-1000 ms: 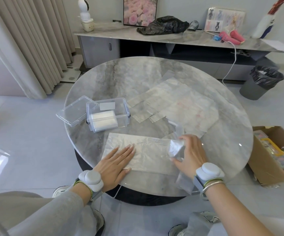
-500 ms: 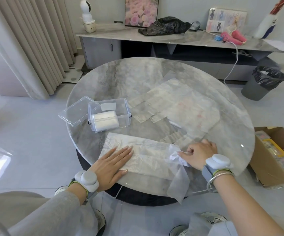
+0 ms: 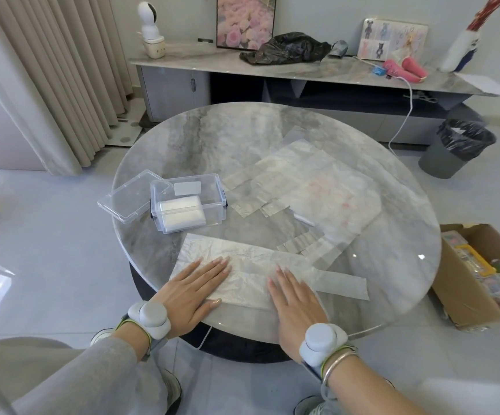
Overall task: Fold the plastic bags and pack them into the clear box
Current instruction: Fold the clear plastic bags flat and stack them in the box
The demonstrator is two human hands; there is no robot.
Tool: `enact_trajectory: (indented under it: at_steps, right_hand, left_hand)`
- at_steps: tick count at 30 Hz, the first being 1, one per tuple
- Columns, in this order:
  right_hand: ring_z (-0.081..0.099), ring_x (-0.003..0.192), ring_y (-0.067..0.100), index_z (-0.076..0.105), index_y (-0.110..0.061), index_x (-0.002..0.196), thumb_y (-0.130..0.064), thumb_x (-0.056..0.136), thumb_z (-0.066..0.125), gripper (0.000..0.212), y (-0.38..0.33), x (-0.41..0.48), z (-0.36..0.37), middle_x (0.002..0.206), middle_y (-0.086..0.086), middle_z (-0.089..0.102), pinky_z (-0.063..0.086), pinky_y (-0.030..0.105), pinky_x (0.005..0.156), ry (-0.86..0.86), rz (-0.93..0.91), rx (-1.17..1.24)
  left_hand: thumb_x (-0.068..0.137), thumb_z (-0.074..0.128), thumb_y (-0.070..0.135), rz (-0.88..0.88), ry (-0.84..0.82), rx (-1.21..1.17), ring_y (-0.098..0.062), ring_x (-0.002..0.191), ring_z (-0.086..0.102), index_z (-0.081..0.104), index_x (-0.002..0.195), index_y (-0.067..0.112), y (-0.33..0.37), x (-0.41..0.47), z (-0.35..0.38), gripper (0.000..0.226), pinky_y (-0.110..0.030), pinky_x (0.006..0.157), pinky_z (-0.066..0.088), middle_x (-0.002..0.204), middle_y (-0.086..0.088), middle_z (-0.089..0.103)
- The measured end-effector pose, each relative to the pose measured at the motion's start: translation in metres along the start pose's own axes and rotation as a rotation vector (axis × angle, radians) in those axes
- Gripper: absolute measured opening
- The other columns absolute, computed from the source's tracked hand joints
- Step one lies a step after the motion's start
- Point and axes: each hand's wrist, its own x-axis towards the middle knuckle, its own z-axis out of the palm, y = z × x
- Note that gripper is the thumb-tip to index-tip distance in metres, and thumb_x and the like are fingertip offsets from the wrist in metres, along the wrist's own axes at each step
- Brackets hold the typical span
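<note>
Two hands down flat, nothing gripped.

Left hand (image 3: 196,290): lying palm down on the left part of the plastic bag (image 3: 242,265). Its fingers (image 3: 215,266) are stretching out straight, slightly spread, with the thumb pointing along the bag's near edge. I am only pressing.

Right hand (image 3: 295,298): lying palm down on the bag's right part. Its fingers (image 3: 284,277) are straight and close together, pointing away from me. Again I am pressing, not pinching.

The bag is lying as a long flat band across the near side of the round marble table (image 3: 242,139). One handle strip (image 3: 344,284) is trailing out to the right, past my right hand.

The clear box (image 3: 218,205) is standing open beyond my left hand, well apart from the bag. A white bundle of folded bags (image 3: 181,215) is sitting inside it. Its lid (image 3: 129,196) is lying against the box's left side, at the table's edge.

A pile of unfolded bags (image 3: 317,187) is spreading flat to the right of the box.

Writing: a pale rectangular label (image 3: 187,188) is showing on the box's far wall, but I am making out no lettering on it. Faint red print (image 3: 332,193) is showing on the pile, too washed out to read.
</note>
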Motion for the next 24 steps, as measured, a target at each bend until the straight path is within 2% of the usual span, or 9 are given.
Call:
enact_trajectory:
  at_steps: [1, 3, 6, 9, 11, 14, 17, 21, 24]
  right_hand:
    - [0.011, 0.147, 0.030, 0.022, -0.011, 0.151, -0.010, 0.076, 0.060, 0.084, 0.009, -0.001, 0.002, 0.160, 0.010, 0.004, 0.015, 0.042, 0.119, 0.025, 0.012, -0.027]
    - [-0.007, 0.148, 0.028, 0.001, -0.015, 0.153, -0.008, 0.091, 0.038, 0.073, 0.025, -0.004, -0.005, 0.161, 0.008, -0.007, 0.006, 0.044, 0.120, -0.105, 0.150, -0.076]
    - [-0.003, 0.148, 0.029, 0.009, -0.011, 0.152, -0.017, 0.099, 0.024, 0.056, 0.054, -0.005, -0.013, 0.161, 0.007, 0.000, 0.010, 0.047, 0.118, -0.118, 0.379, -0.186]
    - [-0.003, 0.146, 0.034, 0.014, -0.005, 0.151, -0.019, 0.097, 0.023, 0.056, 0.072, -0.005, -0.025, 0.160, 0.013, 0.001, 0.008, 0.049, 0.118, -0.209, 0.541, -0.273]
    - [0.004, 0.146, 0.036, 0.023, -0.003, 0.149, -0.017, 0.093, 0.030, 0.058, 0.071, 0.001, -0.020, 0.158, 0.016, 0.012, 0.012, 0.050, 0.117, -0.072, 0.460, -0.219]
    - [0.028, 0.141, 0.034, 0.053, -0.002, 0.134, -0.020, 0.082, 0.039, 0.057, 0.047, 0.008, -0.003, 0.146, 0.015, 0.042, 0.025, 0.047, 0.108, 0.178, 0.159, -0.072]
    - [0.028, 0.141, 0.029, 0.042, -0.003, 0.142, -0.040, 0.096, 0.021, 0.063, 0.013, 0.000, 0.016, 0.152, 0.011, 0.032, 0.015, 0.039, 0.108, 0.109, -0.039, 0.012]
    - [0.049, 0.130, 0.024, 0.060, -0.010, 0.129, -0.041, 0.087, 0.043, 0.055, 0.007, -0.004, 0.021, 0.141, 0.007, 0.051, 0.035, 0.039, 0.106, 0.177, -0.201, -0.038]
    - [0.061, 0.116, 0.019, 0.069, -0.014, 0.115, -0.033, 0.070, 0.075, 0.050, 0.011, 0.003, 0.012, 0.124, 0.002, 0.064, 0.053, 0.034, 0.093, 0.282, -0.317, 0.010]
  left_hand:
    - [0.105, 0.025, 0.043, 0.001, 0.002, 0.002, -0.012, 0.150, -0.003, 0.002, 0.156, 0.017, 0.000, 0.000, 0.000, 0.062, -0.041, 0.121, 0.005, 0.164, 0.003, -0.003]
    - [0.105, 0.025, 0.043, 0.001, 0.002, 0.002, -0.012, 0.150, -0.003, 0.002, 0.156, 0.017, 0.001, 0.000, -0.001, 0.062, -0.041, 0.120, 0.006, 0.164, 0.003, -0.003]
    - [0.105, 0.025, 0.044, -0.003, -0.003, 0.002, -0.012, 0.150, -0.003, 0.001, 0.156, 0.017, 0.000, 0.000, -0.001, 0.062, -0.041, 0.120, 0.006, 0.164, 0.003, -0.003]
    - [0.105, 0.024, 0.044, -0.006, -0.001, 0.008, -0.012, 0.150, -0.004, 0.000, 0.156, 0.017, 0.001, 0.000, 0.000, 0.062, -0.041, 0.120, 0.006, 0.164, 0.003, -0.005]
    - [0.105, 0.024, 0.043, -0.007, 0.008, 0.004, -0.013, 0.150, -0.002, 0.002, 0.156, 0.016, 0.002, 0.000, 0.000, 0.062, -0.042, 0.120, 0.007, 0.164, 0.002, -0.003]
    - [0.105, 0.025, 0.043, -0.010, 0.006, 0.006, -0.012, 0.150, -0.003, 0.001, 0.156, 0.016, 0.002, 0.000, 0.000, 0.062, -0.042, 0.120, 0.007, 0.164, 0.002, -0.004]
    - [0.105, 0.025, 0.043, -0.017, 0.008, 0.010, -0.012, 0.150, -0.003, 0.001, 0.156, 0.016, 0.002, -0.001, 0.000, 0.062, -0.042, 0.120, 0.007, 0.164, 0.002, -0.003]
    - [0.105, 0.025, 0.043, -0.016, 0.017, 0.007, -0.013, 0.150, -0.001, 0.003, 0.157, 0.016, 0.002, 0.000, 0.000, 0.062, -0.042, 0.120, 0.008, 0.164, 0.001, 0.000]
    - [0.105, 0.025, 0.044, -0.017, 0.023, 0.012, -0.013, 0.150, 0.000, 0.005, 0.157, 0.017, 0.002, 0.000, 0.000, 0.062, -0.041, 0.119, 0.010, 0.164, 0.000, 0.001]
